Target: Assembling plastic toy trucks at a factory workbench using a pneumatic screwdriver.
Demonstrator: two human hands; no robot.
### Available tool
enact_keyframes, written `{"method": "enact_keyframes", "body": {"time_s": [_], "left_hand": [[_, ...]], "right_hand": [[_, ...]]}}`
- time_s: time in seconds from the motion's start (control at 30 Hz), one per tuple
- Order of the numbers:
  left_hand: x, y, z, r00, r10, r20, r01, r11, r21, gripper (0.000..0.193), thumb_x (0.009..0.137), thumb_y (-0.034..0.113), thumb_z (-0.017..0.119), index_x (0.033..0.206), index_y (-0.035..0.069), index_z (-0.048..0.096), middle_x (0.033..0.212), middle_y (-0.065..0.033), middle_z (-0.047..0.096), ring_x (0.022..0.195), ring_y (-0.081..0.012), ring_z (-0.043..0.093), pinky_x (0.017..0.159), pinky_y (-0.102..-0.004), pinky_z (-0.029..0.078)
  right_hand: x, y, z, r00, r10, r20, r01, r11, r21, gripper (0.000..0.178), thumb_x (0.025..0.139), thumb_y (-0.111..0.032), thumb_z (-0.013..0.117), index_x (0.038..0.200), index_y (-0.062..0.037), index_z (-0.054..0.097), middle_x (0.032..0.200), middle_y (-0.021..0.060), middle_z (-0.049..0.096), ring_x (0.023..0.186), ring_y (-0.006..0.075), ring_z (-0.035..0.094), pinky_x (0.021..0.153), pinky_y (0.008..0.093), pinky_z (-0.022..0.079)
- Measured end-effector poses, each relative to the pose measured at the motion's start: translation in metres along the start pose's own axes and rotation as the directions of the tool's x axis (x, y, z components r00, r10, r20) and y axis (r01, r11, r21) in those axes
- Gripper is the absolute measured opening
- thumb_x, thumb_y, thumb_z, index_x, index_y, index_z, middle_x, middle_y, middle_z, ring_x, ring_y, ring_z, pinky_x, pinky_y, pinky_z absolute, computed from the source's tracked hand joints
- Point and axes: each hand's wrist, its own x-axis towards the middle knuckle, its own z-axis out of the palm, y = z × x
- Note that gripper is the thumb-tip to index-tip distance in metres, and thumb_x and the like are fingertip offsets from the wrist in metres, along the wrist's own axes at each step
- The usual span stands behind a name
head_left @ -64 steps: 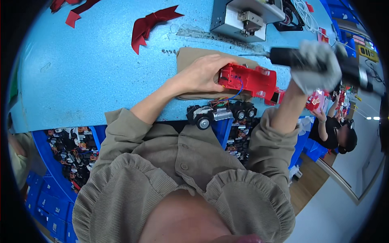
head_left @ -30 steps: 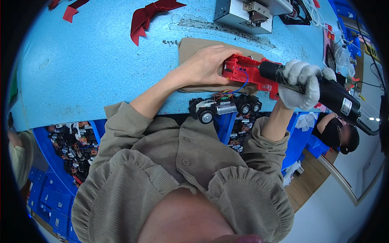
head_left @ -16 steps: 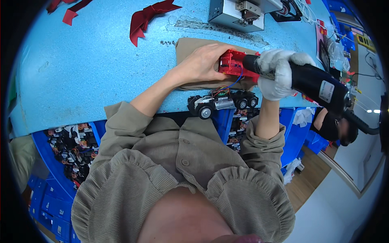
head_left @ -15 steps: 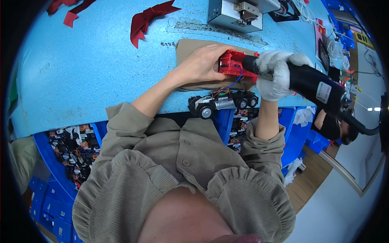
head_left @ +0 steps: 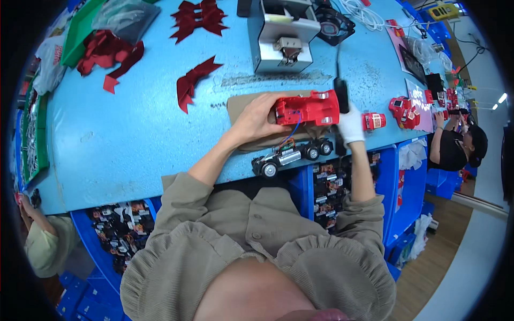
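Note:
My bare left hand [head_left: 259, 119] grips one end of a red plastic toy truck cab [head_left: 316, 107], thumb and fingers around it, above a tan pad [head_left: 234, 108]. A blue wire runs from the cab to a black toy truck chassis [head_left: 292, 156] with silver-hubbed wheels, just in front of the pad. My right hand [head_left: 352, 127], in a white glove, is at the cab's right end. It is closed around a black electric screwdriver [head_left: 341, 93], held roughly upright with its cord leading away to the back. My right fingers are partly hidden.
Folded dark red pieces [head_left: 195, 83] lie at the back left, near a green tray [head_left: 80, 32]. A metal machine [head_left: 282, 40] stands behind the pad. More red cabs [head_left: 373, 121] sit to the right. Blue bins [head_left: 115, 235] of parts are below the table edge. Co-workers sit at both sides.
The screwdriver has come off the cab and swung from slanting to upright. The cab has turned in my left hand, showing a longer side. The whole view has shifted, revealing more of the table.

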Motion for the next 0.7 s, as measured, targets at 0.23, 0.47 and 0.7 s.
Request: {"method": "enact_keyframes", "body": {"time_s": [0.23, 0.47, 0.7], "left_hand": [[-0.017, 0.019, -0.007, 0.99, 0.125, -0.072, -0.123, 0.992, 0.028, 0.066, 0.056, 0.012, 0.078, 0.115, 0.003, 0.048, 0.112, -0.0148, 0.053, 0.107, -0.0296, 0.05, 0.09, -0.0344, 0.041], [-0.031, 0.095, -0.1, 0.982, 0.088, 0.168, -0.136, 0.945, 0.296, 0.068, 0.053, 0.006, 0.074, 0.115, 0.003, 0.047, 0.11, -0.0141, 0.053, 0.104, -0.0301, 0.05, 0.085, -0.0346, 0.044], [-0.071, 0.165, -0.139, 0.76, -0.402, 0.51, -0.352, 0.406, 0.844, 0.046, 0.062, 0.008, 0.063, 0.107, 0.0, 0.054, 0.098, -0.0097, 0.055, 0.089, -0.0237, 0.052, 0.074, -0.0329, 0.044]], "right_hand": [[-0.066, -0.035, -0.004, 0.947, -0.217, -0.239, 0.173, 0.966, -0.191, 0.048, 0.07, -0.022, 0.07, 0.11, -0.0013, 0.053, 0.099, 0.0145, 0.059, 0.096, 0.0278, 0.057, 0.081, 0.0329, 0.045], [-0.146, -0.022, 0.045, 0.904, -0.426, -0.034, 0.42, 0.871, 0.255, 0.035, 0.059, -0.004, 0.068, 0.093, -0.0058, 0.058, 0.092, 0.0068, 0.055, 0.088, 0.024, 0.053, 0.076, 0.037, 0.044], [-0.175, -0.131, 0.133, 0.4, -0.916, -0.021, 0.904, 0.39, 0.175, 0.028, 0.053, -0.008, 0.068, 0.079, -0.0117, 0.059, 0.088, 0.0029, 0.054, 0.085, 0.0236, 0.051, 0.07, 0.0382, 0.042]]}}
